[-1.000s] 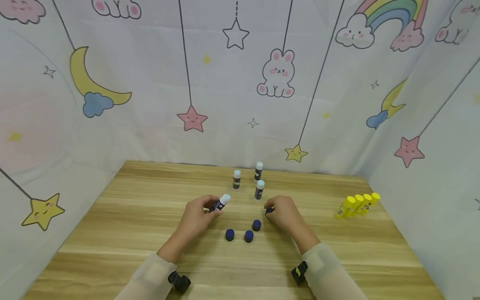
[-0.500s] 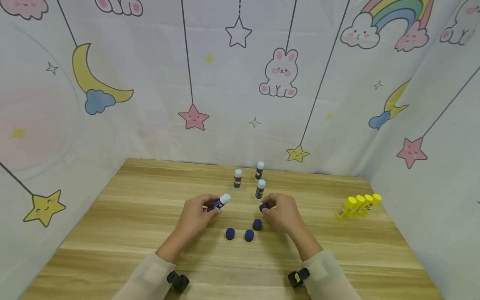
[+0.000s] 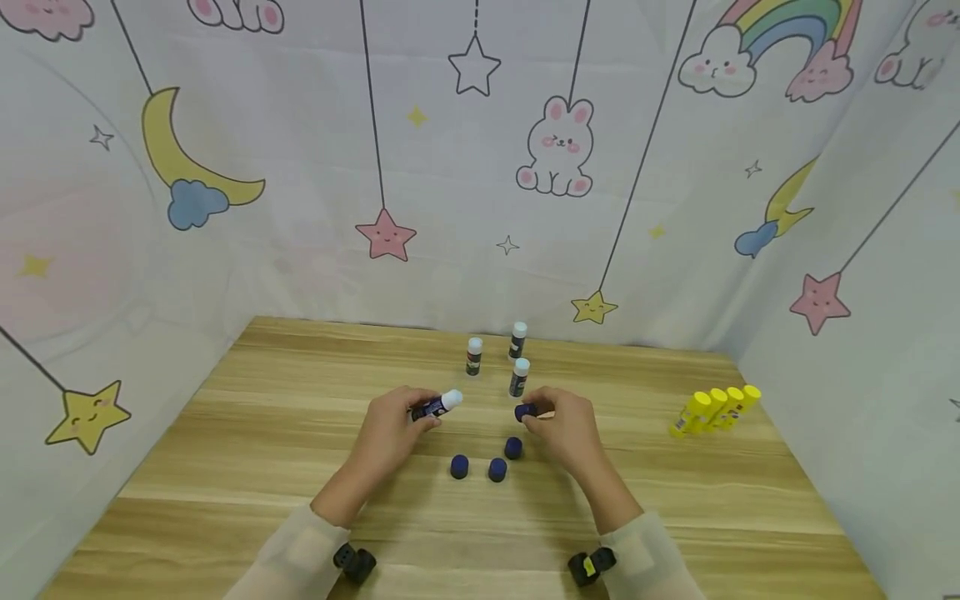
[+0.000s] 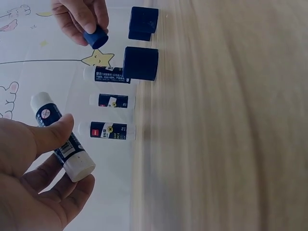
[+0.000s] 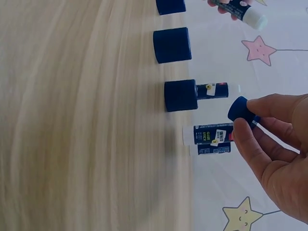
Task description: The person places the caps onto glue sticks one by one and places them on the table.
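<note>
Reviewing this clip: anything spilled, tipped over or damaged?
Nothing stands out. Three glue sticks stand upright, yellow tubes stand in a row, and three blue caps sit on the table; no spill shows. The tilted glue stick is simply held in the left hand.

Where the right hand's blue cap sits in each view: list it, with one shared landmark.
Head: blue cap, just right of centre, below middle.
Left wrist: blue cap, near top, left of centre.
Right wrist: blue cap, right of centre, about mid-height.
Shared landmark: three standing glue sticks.

I observe pale sleeves (image 3: 292,554), bare hands (image 3: 388,423), and a black, blocky unit (image 3: 356,565) at each cuff; the right unit bears a yellow marking (image 3: 589,567).
</note>
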`<state>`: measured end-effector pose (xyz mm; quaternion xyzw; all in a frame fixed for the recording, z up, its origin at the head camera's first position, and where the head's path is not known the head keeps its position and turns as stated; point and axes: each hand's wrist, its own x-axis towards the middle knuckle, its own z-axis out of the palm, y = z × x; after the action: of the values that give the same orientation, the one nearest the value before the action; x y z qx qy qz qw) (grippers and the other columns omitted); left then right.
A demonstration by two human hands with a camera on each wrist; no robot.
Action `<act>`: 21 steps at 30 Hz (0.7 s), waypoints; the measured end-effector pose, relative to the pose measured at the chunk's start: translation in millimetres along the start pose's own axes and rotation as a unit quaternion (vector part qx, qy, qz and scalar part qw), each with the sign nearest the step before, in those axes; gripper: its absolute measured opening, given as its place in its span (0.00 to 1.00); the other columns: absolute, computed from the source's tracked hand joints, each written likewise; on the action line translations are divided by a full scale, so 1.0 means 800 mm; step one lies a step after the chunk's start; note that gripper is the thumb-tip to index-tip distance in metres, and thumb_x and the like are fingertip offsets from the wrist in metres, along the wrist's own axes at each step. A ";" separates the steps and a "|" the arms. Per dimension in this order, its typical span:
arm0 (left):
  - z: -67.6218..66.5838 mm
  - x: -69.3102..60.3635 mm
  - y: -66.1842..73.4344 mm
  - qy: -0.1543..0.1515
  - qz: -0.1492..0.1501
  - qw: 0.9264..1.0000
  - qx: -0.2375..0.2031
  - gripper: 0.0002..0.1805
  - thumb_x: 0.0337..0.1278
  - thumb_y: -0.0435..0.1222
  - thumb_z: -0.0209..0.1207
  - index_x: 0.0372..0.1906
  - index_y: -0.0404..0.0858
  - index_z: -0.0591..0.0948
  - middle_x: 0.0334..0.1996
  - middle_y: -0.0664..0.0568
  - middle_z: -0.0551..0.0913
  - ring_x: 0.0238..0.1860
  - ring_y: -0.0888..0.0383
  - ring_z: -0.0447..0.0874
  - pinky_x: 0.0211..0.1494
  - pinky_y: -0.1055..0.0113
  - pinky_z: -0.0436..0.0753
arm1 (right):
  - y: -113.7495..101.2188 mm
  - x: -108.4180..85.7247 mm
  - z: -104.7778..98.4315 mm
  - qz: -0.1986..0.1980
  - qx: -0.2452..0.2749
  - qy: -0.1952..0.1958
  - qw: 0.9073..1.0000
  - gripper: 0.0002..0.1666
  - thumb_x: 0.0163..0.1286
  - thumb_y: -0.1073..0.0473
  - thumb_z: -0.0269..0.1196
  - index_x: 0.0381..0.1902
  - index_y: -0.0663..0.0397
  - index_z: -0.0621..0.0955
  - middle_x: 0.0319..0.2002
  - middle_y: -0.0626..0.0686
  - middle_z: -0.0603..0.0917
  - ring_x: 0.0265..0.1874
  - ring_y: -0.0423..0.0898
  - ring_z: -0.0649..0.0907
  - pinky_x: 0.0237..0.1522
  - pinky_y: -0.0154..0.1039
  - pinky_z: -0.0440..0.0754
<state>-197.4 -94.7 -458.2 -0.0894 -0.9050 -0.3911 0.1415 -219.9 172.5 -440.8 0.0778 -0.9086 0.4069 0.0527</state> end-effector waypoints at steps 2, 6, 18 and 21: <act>-0.001 0.000 0.001 0.000 0.011 1.000 0.011 0.18 0.52 0.33 0.74 0.51 0.40 0.88 0.43 0.49 0.87 0.44 0.52 0.86 0.46 0.55 0.86 | -0.002 -0.002 0.001 0.011 0.019 0.005 1.000 0.13 0.62 0.65 0.74 0.45 0.53 0.88 0.38 0.48 0.88 0.42 0.49 0.87 0.43 0.42 0.88; -0.003 0.002 0.004 0.001 0.030 0.999 0.042 0.18 0.52 0.34 0.74 0.51 0.41 0.88 0.41 0.49 0.86 0.44 0.51 0.86 0.47 0.55 0.86 | -0.008 -0.007 0.002 0.024 0.048 0.014 0.998 0.13 0.61 0.64 0.74 0.44 0.51 0.88 0.39 0.48 0.88 0.43 0.49 0.87 0.44 0.42 0.88; -0.003 0.001 0.005 0.044 0.129 0.985 0.102 0.17 0.49 0.32 0.74 0.48 0.40 0.89 0.40 0.52 0.85 0.42 0.53 0.82 0.45 0.60 0.84 | -0.018 -0.020 0.013 0.031 0.139 0.042 0.989 0.13 0.66 0.63 0.71 0.48 0.54 0.87 0.44 0.49 0.89 0.48 0.48 0.86 0.52 0.45 0.86; -0.004 0.001 0.004 0.051 0.150 0.982 0.107 0.18 0.49 0.32 0.75 0.48 0.40 0.89 0.40 0.53 0.84 0.42 0.54 0.81 0.44 0.62 0.84 | -0.019 -0.021 0.016 0.033 0.145 0.050 0.988 0.12 0.66 0.64 0.71 0.48 0.53 0.87 0.44 0.50 0.89 0.48 0.48 0.86 0.53 0.47 0.86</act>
<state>-196.9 -95.1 -453.5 -0.1885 -0.9094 -0.2706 0.2536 -201.3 154.8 -441.1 0.0344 -0.8386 0.5388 0.0730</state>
